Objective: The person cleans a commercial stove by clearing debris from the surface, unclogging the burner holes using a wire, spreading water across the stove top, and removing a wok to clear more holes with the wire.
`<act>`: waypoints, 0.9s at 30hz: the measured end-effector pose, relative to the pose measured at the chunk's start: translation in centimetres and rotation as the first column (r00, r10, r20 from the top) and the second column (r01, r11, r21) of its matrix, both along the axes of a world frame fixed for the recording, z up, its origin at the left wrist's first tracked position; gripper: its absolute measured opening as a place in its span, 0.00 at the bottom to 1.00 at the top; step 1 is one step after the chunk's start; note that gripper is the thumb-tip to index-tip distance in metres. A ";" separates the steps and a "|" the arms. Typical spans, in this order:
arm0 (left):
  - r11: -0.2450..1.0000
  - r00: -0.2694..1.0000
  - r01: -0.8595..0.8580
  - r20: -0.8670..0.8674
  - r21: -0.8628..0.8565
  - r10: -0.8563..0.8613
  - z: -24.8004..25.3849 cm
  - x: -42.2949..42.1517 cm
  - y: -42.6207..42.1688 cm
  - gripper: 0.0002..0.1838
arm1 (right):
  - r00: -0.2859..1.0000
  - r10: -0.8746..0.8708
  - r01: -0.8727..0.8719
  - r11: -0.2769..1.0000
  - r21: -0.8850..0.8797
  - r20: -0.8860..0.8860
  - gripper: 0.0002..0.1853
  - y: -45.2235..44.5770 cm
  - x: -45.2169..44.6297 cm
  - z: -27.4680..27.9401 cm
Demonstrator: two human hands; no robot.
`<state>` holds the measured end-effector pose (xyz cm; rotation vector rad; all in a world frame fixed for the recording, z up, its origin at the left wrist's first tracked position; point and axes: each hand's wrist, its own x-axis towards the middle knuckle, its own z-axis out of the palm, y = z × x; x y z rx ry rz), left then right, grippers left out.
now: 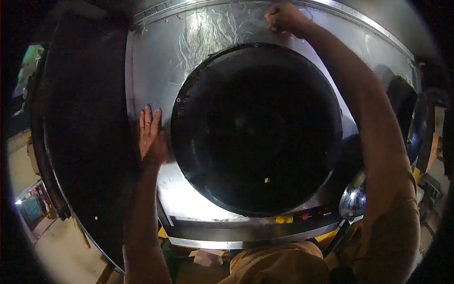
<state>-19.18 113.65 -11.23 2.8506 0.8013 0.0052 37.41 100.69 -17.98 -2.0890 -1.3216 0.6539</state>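
A big round black wok (255,128) is set in a wet, shiny metal cooktop (156,57). A small yellow scrap (267,180) shows low inside it. My left hand (152,139) lies on the metal to the left of the wok, fingers stretched out and apart, with nothing in them. Beyond the wok's far rim, my right hand (286,20) is at the wet metal with its fingers curled closed. What they hold, if anything, is hidden. Streaks of water or suds spread over the metal to the left of that hand.
A wide metal ladle or turner (353,196) with a dark handle leans at the front right, close to my right forearm. A large dark surface (90,104) fills the left side. Yellow knobs (283,219) sit along the cooktop's front. A raised metal edge (227,4) runs along the back.
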 end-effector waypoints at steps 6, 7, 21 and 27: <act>0.999 0.997 0.036 0.073 0.005 -0.036 -0.3 -0.2 0.1 0.34 | 0.580 0.337 -0.260 0.939 -0.223 0.742 0.10 3.6 -1.1 0.9; 0.999 0.997 0.036 0.071 0.002 -0.036 -0.3 -0.1 0.0 0.34 | 0.730 0.321 -0.161 0.939 -0.304 0.604 0.10 4.1 -1.4 1.2; 1.000 0.999 0.020 0.050 0.008 -0.021 0.2 0.1 -0.2 0.34 | 0.403 0.379 -0.383 0.897 -0.223 0.833 0.12 4.7 -1.5 1.4; 0.998 1.000 0.005 0.025 0.058 -0.006 -0.3 0.0 0.0 0.35 | 0.344 0.358 -0.342 0.909 -0.239 0.868 0.15 3.3 -0.1 -0.6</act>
